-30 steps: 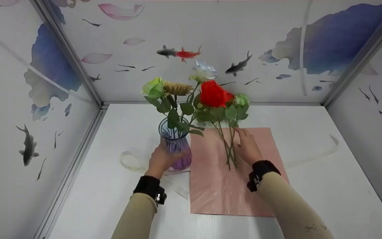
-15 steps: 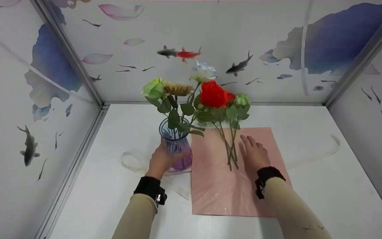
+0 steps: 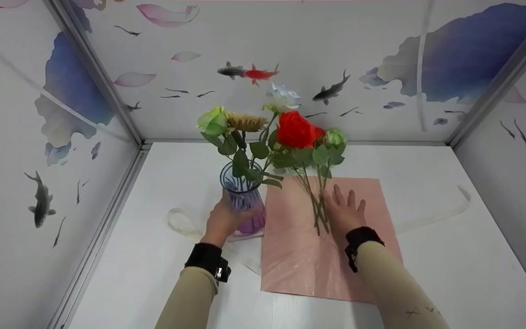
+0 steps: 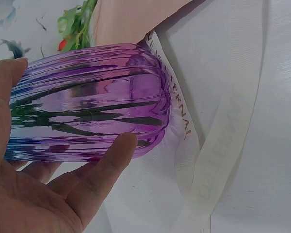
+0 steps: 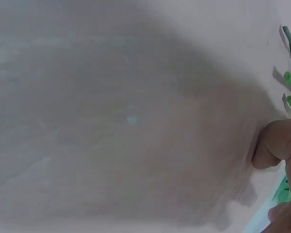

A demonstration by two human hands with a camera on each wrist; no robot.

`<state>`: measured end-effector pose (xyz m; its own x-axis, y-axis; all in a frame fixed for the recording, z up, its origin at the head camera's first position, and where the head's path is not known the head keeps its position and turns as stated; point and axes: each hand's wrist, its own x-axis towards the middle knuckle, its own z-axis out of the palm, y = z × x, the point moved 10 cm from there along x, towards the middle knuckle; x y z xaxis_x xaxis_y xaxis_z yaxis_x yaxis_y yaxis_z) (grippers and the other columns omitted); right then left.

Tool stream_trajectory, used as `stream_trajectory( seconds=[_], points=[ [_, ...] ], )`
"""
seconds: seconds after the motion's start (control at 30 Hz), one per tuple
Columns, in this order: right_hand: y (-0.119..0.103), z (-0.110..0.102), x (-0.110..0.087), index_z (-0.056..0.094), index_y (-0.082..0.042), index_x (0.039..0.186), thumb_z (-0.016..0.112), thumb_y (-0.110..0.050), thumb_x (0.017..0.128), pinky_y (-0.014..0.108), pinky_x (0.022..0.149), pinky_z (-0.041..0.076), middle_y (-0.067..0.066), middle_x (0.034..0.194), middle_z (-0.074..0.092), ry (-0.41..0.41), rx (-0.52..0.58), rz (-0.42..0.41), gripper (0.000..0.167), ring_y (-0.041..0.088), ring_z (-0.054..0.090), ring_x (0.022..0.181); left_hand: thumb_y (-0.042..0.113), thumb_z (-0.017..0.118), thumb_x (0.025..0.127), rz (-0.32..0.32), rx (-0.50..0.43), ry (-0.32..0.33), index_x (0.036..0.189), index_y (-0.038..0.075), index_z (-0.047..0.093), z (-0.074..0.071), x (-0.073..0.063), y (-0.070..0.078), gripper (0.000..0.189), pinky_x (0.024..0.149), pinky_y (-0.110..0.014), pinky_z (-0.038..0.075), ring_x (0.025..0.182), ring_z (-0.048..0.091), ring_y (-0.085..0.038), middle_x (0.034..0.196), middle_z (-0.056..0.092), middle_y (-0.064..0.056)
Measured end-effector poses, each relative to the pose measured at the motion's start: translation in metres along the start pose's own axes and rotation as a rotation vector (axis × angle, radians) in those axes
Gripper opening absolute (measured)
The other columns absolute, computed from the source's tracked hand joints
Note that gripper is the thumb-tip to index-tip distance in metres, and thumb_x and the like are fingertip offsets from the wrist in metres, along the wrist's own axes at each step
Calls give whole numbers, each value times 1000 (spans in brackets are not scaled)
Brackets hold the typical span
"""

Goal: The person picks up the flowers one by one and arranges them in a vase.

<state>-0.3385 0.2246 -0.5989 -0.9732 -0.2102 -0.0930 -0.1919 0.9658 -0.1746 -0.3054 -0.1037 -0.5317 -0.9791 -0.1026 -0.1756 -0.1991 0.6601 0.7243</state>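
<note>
My left hand (image 3: pixel 226 220) grips a ribbed glass vase (image 4: pixel 87 97), blue at the rim and purple below. Its thumb and fingers wrap the sides in the left wrist view. Green roses (image 3: pixel 213 122), a tan sunflower-like bloom (image 3: pixel 246 122) and a white rose (image 3: pixel 283 97) rise above the vase. Right of it, a red rose (image 3: pixel 298 130) and a smaller green flower (image 3: pixel 335 137) lie with crossed stems (image 3: pixel 316 210) on pink wrapping paper (image 3: pixel 299 269). My right hand (image 3: pixel 346 214), fingers spread, rests on the paper beside the stems; whether the thumb touches them is unclear.
A pale lettered ribbon (image 4: pixel 223 145) loops on the white table (image 3: pixel 130 283) left of the vase and runs partly beneath it. More ribbon (image 3: pixel 436 218) extends right of the paper. Printed panels (image 3: pixel 372 27) enclose the table at back and sides.
My right hand drew back from the stems, then came a little leftward with its fingers spreading. The pink paper has turned slightly under it. My left hand and the vase have stayed put.
</note>
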Motion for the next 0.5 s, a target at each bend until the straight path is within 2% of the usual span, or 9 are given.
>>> stream_trajectory(
  seconds=[0.13,0.3,0.5],
  points=[
    [-4,4,0,22,-29,164,47,11,101,83,110,5,22,169,14,-26,23,-5,79,60,8,149,50,85,79,-8,-6,-2,155,10,30,1,1,-1,101,108,-54,47,130,59,-36,144,59,-17],
    [-10,4,0,33,-18,161,45,9,103,82,111,6,20,166,26,-31,24,-22,65,57,12,150,49,84,80,-9,-10,-3,155,11,30,0,1,0,101,109,-55,46,131,58,-36,145,58,-17],
    [-13,-1,2,43,-7,154,46,11,99,80,112,16,20,158,43,85,-18,-94,58,50,27,149,51,85,78,15,-19,-2,153,12,32,0,1,-1,100,107,-55,48,129,59,-36,143,60,-16]
  ],
)
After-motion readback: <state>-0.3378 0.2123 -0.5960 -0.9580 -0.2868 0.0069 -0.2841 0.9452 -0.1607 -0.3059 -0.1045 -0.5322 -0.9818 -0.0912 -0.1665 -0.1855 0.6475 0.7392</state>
